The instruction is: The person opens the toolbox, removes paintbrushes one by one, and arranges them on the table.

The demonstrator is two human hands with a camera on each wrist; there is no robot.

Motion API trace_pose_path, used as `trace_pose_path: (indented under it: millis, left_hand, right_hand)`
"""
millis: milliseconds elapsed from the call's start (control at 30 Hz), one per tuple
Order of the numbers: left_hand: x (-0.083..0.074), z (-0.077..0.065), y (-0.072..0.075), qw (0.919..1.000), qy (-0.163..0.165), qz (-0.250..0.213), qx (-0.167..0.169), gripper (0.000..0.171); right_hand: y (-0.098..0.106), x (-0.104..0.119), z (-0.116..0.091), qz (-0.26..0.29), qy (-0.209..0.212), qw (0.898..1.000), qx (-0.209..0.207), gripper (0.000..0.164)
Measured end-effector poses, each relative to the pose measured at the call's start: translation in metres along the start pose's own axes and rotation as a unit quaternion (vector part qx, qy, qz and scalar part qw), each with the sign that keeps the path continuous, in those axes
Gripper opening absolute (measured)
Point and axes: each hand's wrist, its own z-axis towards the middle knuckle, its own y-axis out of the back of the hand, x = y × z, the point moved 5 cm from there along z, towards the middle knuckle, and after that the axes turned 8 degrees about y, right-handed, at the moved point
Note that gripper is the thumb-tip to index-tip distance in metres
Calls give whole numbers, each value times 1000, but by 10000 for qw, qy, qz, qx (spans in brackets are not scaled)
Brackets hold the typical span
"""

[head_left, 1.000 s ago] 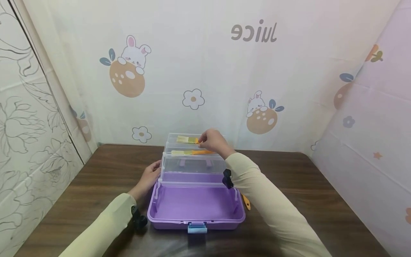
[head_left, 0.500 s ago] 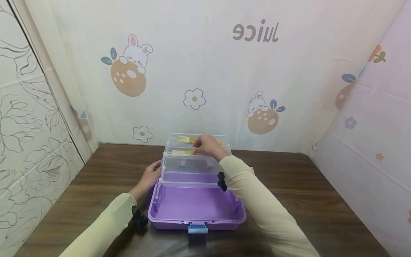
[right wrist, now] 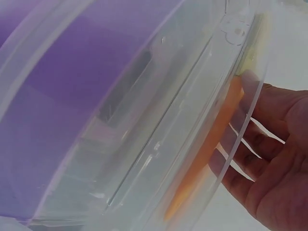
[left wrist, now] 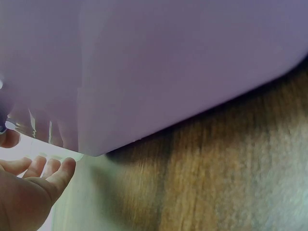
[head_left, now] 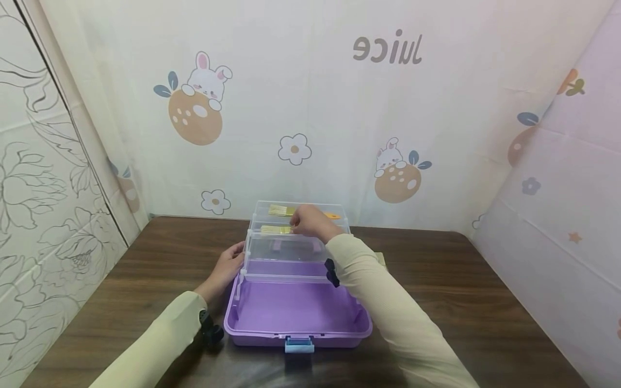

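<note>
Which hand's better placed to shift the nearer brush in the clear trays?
Likely the right hand: it is at the nearer brush, while the left hand is at the purple box's left side, away from that brush.

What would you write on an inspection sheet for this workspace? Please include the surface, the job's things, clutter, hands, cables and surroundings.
Surface: dark wood-grain table.
Job's things: purple box, open, light-blue latch at front; upper brush in the top clear tray, lower brush in the clear tray below.
Clutter: small pale piece beyond the right sleeve, mostly hidden, not identifiable.
Left hand: at the box's left side, fingers extended.
Right hand: fingers at the lower brush's orange handle; grip or light touch, cannot tell.
Cables: nothing seen.
Surroundings: pale curtain behind, printed with rabbits, flowers and mirrored "Juice".
</note>
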Motion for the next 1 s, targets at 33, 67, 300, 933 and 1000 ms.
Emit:
trace_pose_path:
  millis: [33, 67, 300, 933, 1000]
  left_hand:
    - [0, 0, 0, 10000, 1, 11, 1, 47]
    - [0, 0, -1, 10000, -6, 26, 6, 48]
    - [0, -1, 0, 10000, -1, 64, 4, 49]
    - [1, 1, -1, 10000, 61, 47, 3, 49]
    - [1, 1, -1, 10000, 56, 44, 10, 49]
  right_hand:
    - [0, 0, 0, -4, 1, 10000, 18, 23]
    - [0, 0, 1, -12, 5, 10000, 34, 22]
    - [1, 2, 1, -64, -8, 10000, 76, 20]
    - [7, 4, 0, -163, 195, 9997, -41, 15]
    - [8, 4, 0, -121, 255, 9996, -64, 16]
